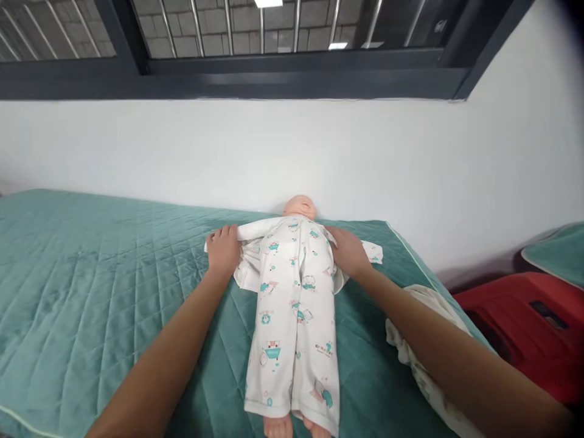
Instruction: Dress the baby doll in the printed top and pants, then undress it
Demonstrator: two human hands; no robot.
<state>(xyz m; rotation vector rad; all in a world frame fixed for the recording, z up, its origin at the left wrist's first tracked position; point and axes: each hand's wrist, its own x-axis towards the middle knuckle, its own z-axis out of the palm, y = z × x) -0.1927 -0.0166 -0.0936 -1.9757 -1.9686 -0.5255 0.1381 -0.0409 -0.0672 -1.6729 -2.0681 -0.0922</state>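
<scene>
Dressed doll (pixel 298 286) is lying on the mattress (pixel 128 280), head at twelve o'clock. Left hand (pixel 223 250) is curling its fingers around a sleeve (pixel 255 230) at ten; right hand (pixel 349 250), at two, is bending inward, its grip unclear. Mattress is stretching open toward nine, ending beyond three.
</scene>
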